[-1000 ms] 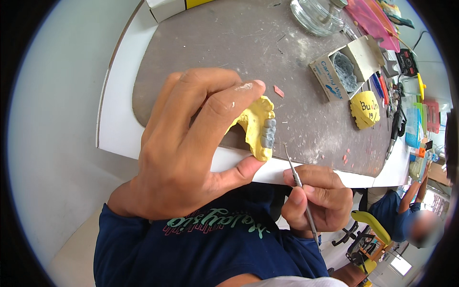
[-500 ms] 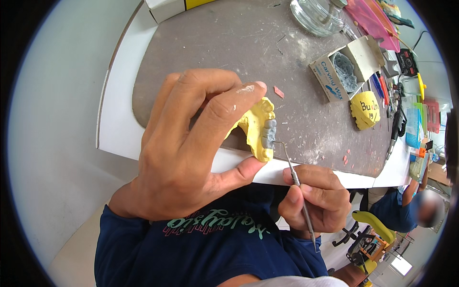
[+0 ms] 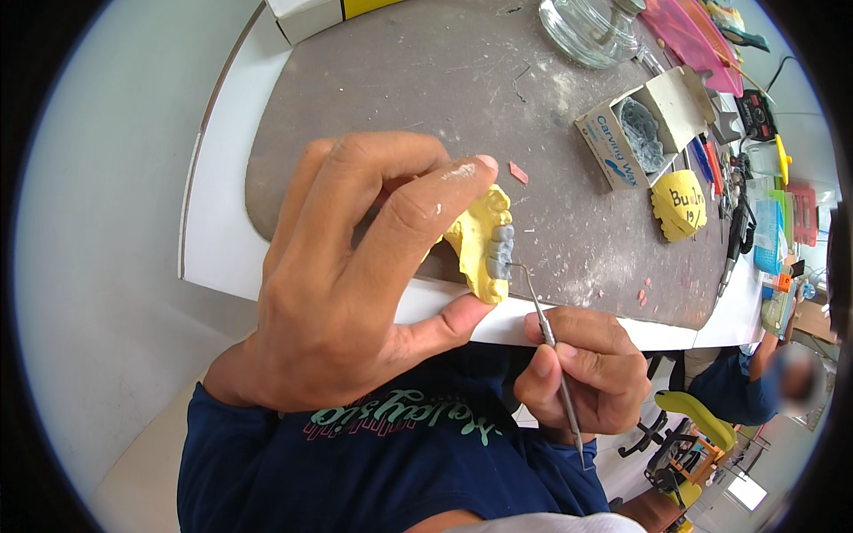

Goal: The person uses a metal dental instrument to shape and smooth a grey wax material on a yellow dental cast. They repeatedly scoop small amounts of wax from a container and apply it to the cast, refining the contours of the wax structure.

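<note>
Between the thumb and fingers of my left hand [image 3: 355, 258] is a yellow dental cast [image 3: 477, 244], held above the table's front edge. Grey-blue wax teeth [image 3: 501, 252] sit in a row along its right side, between yellow ones. My right hand [image 3: 591, 369] pinches a thin metal wax carver [image 3: 560, 377] like a pen. The carver's bent upper tip meets the outer side of the grey wax; its other hooked end points down toward my body. Part of the cast is hidden behind my left fingers.
An open carton of blue-grey wax [image 3: 641, 133] lies right of centre, with another yellow cast piece [image 3: 679, 206] beside it. Behind stand a glass jar [image 3: 591, 31] and a pink tray [image 3: 693, 44]. Pink scraps dot the brown tabletop [image 3: 382, 84]. A person [image 3: 755, 382] sits far right.
The cast has shifted very slightly toward me and tilted a little in my left hand. The carver's tip stays at the grey wax, with its handle moved slightly left.
</note>
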Motion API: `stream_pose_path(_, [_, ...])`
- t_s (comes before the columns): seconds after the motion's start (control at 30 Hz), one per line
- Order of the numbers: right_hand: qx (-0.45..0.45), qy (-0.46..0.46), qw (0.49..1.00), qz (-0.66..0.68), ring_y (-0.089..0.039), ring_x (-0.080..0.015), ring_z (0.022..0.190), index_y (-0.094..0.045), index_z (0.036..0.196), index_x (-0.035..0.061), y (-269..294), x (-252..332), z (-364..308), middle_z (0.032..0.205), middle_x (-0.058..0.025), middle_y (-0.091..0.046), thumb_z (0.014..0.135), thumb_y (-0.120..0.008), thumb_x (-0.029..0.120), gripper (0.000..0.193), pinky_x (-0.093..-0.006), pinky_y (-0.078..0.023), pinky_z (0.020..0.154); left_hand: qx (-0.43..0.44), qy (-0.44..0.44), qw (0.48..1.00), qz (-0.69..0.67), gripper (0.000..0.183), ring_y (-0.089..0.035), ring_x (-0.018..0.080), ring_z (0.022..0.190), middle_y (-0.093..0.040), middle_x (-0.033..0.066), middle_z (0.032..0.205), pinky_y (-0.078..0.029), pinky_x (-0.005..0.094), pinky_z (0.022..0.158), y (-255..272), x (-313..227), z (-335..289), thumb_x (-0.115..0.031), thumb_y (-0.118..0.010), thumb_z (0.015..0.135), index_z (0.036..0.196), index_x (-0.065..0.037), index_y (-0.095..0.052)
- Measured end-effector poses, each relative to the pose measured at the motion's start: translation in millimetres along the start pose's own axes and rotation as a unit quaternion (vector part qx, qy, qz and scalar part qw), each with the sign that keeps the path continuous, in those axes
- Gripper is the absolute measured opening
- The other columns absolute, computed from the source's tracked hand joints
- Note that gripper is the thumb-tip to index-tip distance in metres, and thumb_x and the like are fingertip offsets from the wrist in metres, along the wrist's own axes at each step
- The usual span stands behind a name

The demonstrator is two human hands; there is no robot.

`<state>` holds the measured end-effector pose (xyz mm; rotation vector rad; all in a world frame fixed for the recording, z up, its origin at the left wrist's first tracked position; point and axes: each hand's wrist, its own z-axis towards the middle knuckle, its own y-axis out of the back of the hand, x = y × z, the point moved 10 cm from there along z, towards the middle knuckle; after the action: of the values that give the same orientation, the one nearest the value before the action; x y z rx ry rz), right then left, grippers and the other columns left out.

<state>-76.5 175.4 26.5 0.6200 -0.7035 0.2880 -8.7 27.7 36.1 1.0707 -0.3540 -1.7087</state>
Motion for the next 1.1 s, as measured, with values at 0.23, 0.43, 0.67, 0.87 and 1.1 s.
stream_pose_path(0.23, [-0.002, 0.006, 1.000, 0.005, -0.069, -0.0227, 0.064, -0.054, 0.088, 0.0038, 1.0, 0.6, 0.8, 0.075, -0.0135, -0.068, 0.071, -0.077, -0.002, 0.029, -0.0292, -0.056, 0.054, 0.000, -0.001, 1.000, 0.000, 0.068, -0.059, 0.0228, 0.089, -0.057, 0.0132, 0.105, -0.053, 0.0295, 0.070, -0.1, 0.2, -1.2, -0.022, -0.086, 0.056, 0.116, -0.002, -0.061])
stream_pose_path(0.43, [-0.005, 0.005, 1.000, 0.001, -0.069, -0.0229, 0.064, -0.054, 0.088, 0.0039, 0.3, 0.9, 0.9, 0.074, -0.0135, -0.068, 0.071, -0.077, -0.003, 0.029, -0.0289, -0.056, 0.054, 0.001, -0.001, 1.000, 0.001, 0.067, -0.059, 0.0227, 0.089, -0.057, 0.0133, 0.105, -0.053, 0.0293, 0.070, -0.4, -0.3, -0.9, -0.023, -0.086, 0.058, 0.116, -0.002, -0.061])
stream_pose_path(0.67, [-0.008, 0.005, 1.000, -0.004, -0.069, -0.0229, 0.064, -0.054, 0.087, 0.0042, 1.0, 1.6, 1.1, 0.074, -0.0134, -0.068, 0.071, -0.077, -0.002, 0.029, -0.0292, -0.055, 0.054, 0.001, 0.001, 1.000, 0.006, 0.067, -0.059, 0.0224, 0.089, -0.057, 0.0136, 0.105, -0.053, 0.0289, 0.069, 0.8, -1.5, -0.3, -0.025, -0.086, 0.059, 0.116, -0.002, -0.061])
stream_pose_path(0.87, [-0.012, 0.004, 1.000, -0.003, -0.069, -0.0232, 0.064, -0.054, 0.088, 0.0042, 1.1, 0.7, 0.1, 0.075, -0.0136, -0.068, 0.072, -0.077, -0.002, 0.029, -0.0297, -0.055, 0.053, 0.002, 0.003, 1.000, 0.005, 0.067, -0.059, 0.0226, 0.090, -0.057, 0.0135, 0.105, -0.053, 0.0292, 0.070, -0.1, -0.7, -0.5, -0.024, -0.086, 0.059, 0.116, -0.002, -0.061])
stream_pose_path(1.1, [-0.004, 0.007, 1.000, 0.008, -0.069, -0.0236, 0.064, -0.054, 0.088, 0.0039, 2.3, 0.8, 0.4, 0.075, -0.0138, -0.068, 0.072, -0.077, -0.002, 0.029, -0.0297, -0.055, 0.053, 0.005, 0.012, 1.000, 0.012, 0.068, -0.059, 0.0229, 0.090, -0.057, 0.0135, 0.105, -0.053, 0.0299, 0.070, 0.5, 0.0, -0.4, -0.022, -0.086, 0.057, 0.117, -0.002, -0.061])
